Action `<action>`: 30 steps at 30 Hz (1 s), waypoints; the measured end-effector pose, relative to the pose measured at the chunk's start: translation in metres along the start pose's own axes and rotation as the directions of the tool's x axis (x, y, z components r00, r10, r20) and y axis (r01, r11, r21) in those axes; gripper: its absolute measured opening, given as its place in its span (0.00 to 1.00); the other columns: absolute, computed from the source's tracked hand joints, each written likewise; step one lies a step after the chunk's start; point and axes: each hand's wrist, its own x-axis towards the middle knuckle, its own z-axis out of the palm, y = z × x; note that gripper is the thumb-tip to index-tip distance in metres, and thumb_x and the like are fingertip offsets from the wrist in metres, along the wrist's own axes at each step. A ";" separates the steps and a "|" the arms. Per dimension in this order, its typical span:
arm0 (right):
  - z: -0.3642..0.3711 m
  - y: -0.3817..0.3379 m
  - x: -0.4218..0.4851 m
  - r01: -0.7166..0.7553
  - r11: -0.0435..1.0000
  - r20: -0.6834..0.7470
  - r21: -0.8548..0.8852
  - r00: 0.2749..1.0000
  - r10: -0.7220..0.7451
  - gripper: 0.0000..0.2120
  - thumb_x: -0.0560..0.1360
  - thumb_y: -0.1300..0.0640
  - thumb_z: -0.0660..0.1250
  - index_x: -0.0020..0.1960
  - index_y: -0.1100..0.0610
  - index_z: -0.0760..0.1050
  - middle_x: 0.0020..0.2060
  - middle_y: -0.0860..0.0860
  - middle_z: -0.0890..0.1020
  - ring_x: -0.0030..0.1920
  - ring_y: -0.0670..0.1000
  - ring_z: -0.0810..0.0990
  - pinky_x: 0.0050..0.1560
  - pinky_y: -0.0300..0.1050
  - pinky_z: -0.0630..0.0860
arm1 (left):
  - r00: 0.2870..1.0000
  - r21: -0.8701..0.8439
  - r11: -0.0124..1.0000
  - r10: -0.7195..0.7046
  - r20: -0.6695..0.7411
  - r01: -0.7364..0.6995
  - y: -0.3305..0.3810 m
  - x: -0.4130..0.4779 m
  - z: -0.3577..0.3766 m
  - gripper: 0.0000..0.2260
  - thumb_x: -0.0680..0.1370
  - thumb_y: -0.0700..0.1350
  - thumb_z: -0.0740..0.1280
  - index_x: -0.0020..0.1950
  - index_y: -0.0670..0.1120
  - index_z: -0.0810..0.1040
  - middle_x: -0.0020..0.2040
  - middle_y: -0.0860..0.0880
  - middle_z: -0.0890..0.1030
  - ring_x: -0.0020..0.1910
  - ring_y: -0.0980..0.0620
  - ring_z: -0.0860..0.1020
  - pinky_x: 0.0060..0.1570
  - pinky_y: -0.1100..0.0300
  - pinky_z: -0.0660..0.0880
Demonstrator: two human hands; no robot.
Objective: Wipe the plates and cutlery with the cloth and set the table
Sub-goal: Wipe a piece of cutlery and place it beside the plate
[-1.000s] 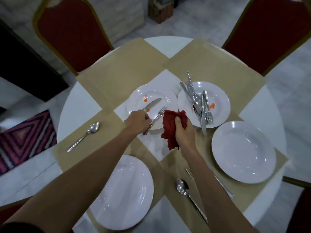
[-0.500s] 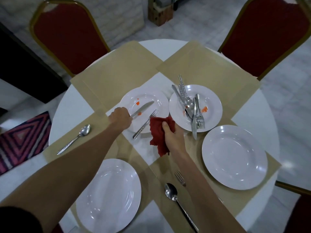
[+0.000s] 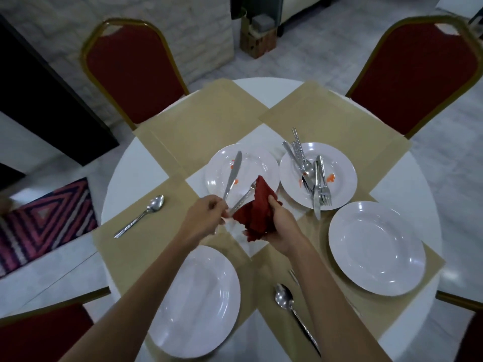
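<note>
Seen from the head camera, both forearms reach out over a round white table [image 3: 122, 184]. The left hand [image 3: 206, 218], fingers curled, pinches the handle of a knife [image 3: 233, 173] that angles up over a red-smeared plate [image 3: 264, 163]. The right hand [image 3: 283, 228] grips a bunched red cloth [image 3: 257, 210] just beside it, the two hands close but apart. A fork [image 3: 244, 199] lies between them, tines under the cloth; whether the left fingers also hold it is unclear.
</note>
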 end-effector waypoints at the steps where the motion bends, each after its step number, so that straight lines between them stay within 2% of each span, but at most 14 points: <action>1: 0.010 0.005 -0.004 0.003 1.000 0.022 -0.029 1.000 -0.003 0.21 0.86 0.45 0.57 0.64 0.60 0.77 0.53 0.61 0.86 0.51 0.62 0.85 0.43 0.57 0.81 | 0.999 -0.041 0.999 -0.008 0.037 0.009 0.000 -0.013 0.002 0.10 0.82 0.45 0.62 0.47 0.46 0.81 0.36 0.50 0.85 0.33 0.54 0.81 0.31 0.62 0.73; 3: 0.037 0.016 -0.012 0.057 0.992 0.063 -0.115 0.997 -0.049 0.23 0.86 0.44 0.56 0.64 0.62 0.78 0.49 0.60 0.86 0.44 0.57 0.84 0.38 0.48 0.78 | 0.996 -0.035 0.999 0.001 0.091 0.002 -0.003 -0.034 0.008 0.10 0.81 0.43 0.60 0.46 0.44 0.80 0.33 0.49 0.84 0.29 0.54 0.80 0.30 0.62 0.72; 5: 0.061 0.028 -0.018 0.140 0.958 0.066 -0.251 0.990 -0.127 0.18 0.85 0.48 0.60 0.62 0.61 0.80 0.48 0.57 0.87 0.43 0.54 0.85 0.36 0.44 0.79 | 0.995 -0.044 0.999 -0.001 0.101 0.006 -0.009 -0.048 0.012 0.08 0.78 0.37 0.59 0.43 0.41 0.78 0.29 0.48 0.80 0.26 0.53 0.76 0.27 0.61 0.71; 8: 0.082 0.031 -0.027 0.241 0.897 0.011 -0.370 0.967 -0.255 0.10 0.82 0.56 0.64 0.57 0.58 0.82 0.48 0.55 0.88 0.51 0.55 0.87 0.52 0.51 0.84 | 0.991 -0.158 0.987 0.006 0.132 0.015 -0.017 -0.061 -0.001 0.09 0.79 0.35 0.58 0.41 0.40 0.74 0.29 0.46 0.74 0.25 0.53 0.70 0.26 0.60 0.68; 10: 0.090 0.025 -0.031 0.282 0.877 -0.007 -0.389 0.951 -0.309 0.07 0.81 0.56 0.66 0.51 0.55 0.82 0.47 0.54 0.88 0.52 0.56 0.86 0.57 0.54 0.83 | 0.985 -0.191 0.982 0.037 0.170 -0.004 -0.019 -0.066 -0.021 0.10 0.81 0.38 0.59 0.40 0.43 0.73 0.30 0.48 0.73 0.25 0.54 0.68 0.27 0.62 0.66; 13: 0.098 0.019 -0.030 0.323 0.865 -0.072 -0.385 0.924 -0.377 0.07 0.81 0.53 0.66 0.49 0.54 0.82 0.48 0.56 0.88 0.52 0.57 0.86 0.58 0.57 0.82 | 0.971 -0.179 0.983 0.080 0.226 -0.040 -0.024 -0.076 -0.050 0.12 0.83 0.42 0.60 0.40 0.45 0.74 0.30 0.51 0.73 0.27 0.55 0.68 0.29 0.63 0.67; 16: 0.096 0.014 -0.031 0.349 0.881 -0.195 -0.319 0.886 -0.421 0.07 0.82 0.53 0.66 0.51 0.55 0.81 0.49 0.55 0.86 0.54 0.59 0.85 0.59 0.58 0.81 | 0.969 -0.084 0.996 0.062 0.240 -0.043 -0.046 -0.090 -0.077 0.13 0.83 0.42 0.60 0.40 0.46 0.76 0.29 0.54 0.75 0.29 0.55 0.70 0.32 0.62 0.69; 18: 0.090 0.010 -0.038 0.355 0.899 -0.281 -0.256 0.863 -0.420 0.11 0.84 0.53 0.64 0.59 0.59 0.79 0.53 0.55 0.84 0.55 0.57 0.83 0.59 0.54 0.80 | 0.980 -0.103 0.995 0.038 0.194 -0.018 -0.068 -0.099 -0.094 0.13 0.83 0.42 0.60 0.39 0.46 0.77 0.31 0.53 0.77 0.29 0.55 0.70 0.32 0.61 0.69; 19: 0.090 0.014 -0.041 0.346 0.909 -0.269 -0.230 0.876 -0.402 0.13 0.84 0.53 0.63 0.62 0.60 0.78 0.55 0.56 0.85 0.55 0.57 0.84 0.60 0.54 0.80 | 0.988 -0.177 0.984 0.011 0.154 0.016 -0.076 -0.102 -0.102 0.13 0.83 0.42 0.60 0.40 0.46 0.77 0.33 0.52 0.76 0.30 0.55 0.69 0.31 0.61 0.68; 22: 0.123 0.048 -0.066 0.226 0.936 -0.042 -0.269 0.968 -0.246 0.21 0.85 0.43 0.57 0.62 0.58 0.80 0.52 0.56 0.87 0.52 0.57 0.86 0.54 0.56 0.83 | 0.992 -0.437 0.891 -0.102 0.074 0.124 -0.083 -0.105 -0.115 0.11 0.84 0.43 0.59 0.45 0.44 0.77 0.34 0.50 0.71 0.28 0.55 0.65 0.28 0.63 0.64; 23: 0.140 0.063 -0.074 0.198 0.932 0.019 -0.302 0.979 -0.201 0.24 0.85 0.41 0.55 0.60 0.57 0.80 0.50 0.56 0.88 0.50 0.57 0.87 0.49 0.53 0.83 | 0.991 -0.447 0.885 -0.113 0.067 0.131 -0.080 -0.105 -0.115 0.11 0.84 0.44 0.60 0.44 0.44 0.77 0.32 0.50 0.70 0.27 0.55 0.64 0.26 0.63 0.62; 25: 0.167 0.089 -0.086 0.185 0.912 0.114 -0.365 0.982 -0.154 0.25 0.85 0.40 0.53 0.56 0.57 0.81 0.46 0.55 0.88 0.45 0.55 0.86 0.43 0.50 0.81 | 0.995 -0.345 0.934 -0.089 0.040 0.097 -0.071 -0.107 -0.112 0.12 0.82 0.45 0.60 0.41 0.46 0.77 0.29 0.50 0.73 0.25 0.55 0.65 0.25 0.63 0.61; 27: 0.180 0.104 -0.089 0.245 0.890 0.177 -0.384 0.966 -0.189 0.20 0.86 0.45 0.56 0.55 0.56 0.81 0.45 0.53 0.87 0.44 0.52 0.85 0.41 0.46 0.80 | 0.998 -0.267 0.961 -0.067 0.014 0.069 -0.068 -0.112 -0.111 0.12 0.80 0.42 0.58 0.38 0.46 0.74 0.27 0.49 0.74 0.24 0.55 0.66 0.24 0.63 0.62; 30: 0.181 0.107 -0.087 0.360 0.834 0.176 -0.419 0.933 -0.314 0.08 0.83 0.54 0.64 0.52 0.52 0.82 0.46 0.51 0.88 0.50 0.53 0.86 0.50 0.48 0.82 | 0.993 -0.335 0.937 -0.065 0.097 0.094 -0.076 -0.119 -0.116 0.11 0.81 0.38 0.56 0.39 0.46 0.69 0.26 0.51 0.66 0.23 0.55 0.62 0.24 0.63 0.59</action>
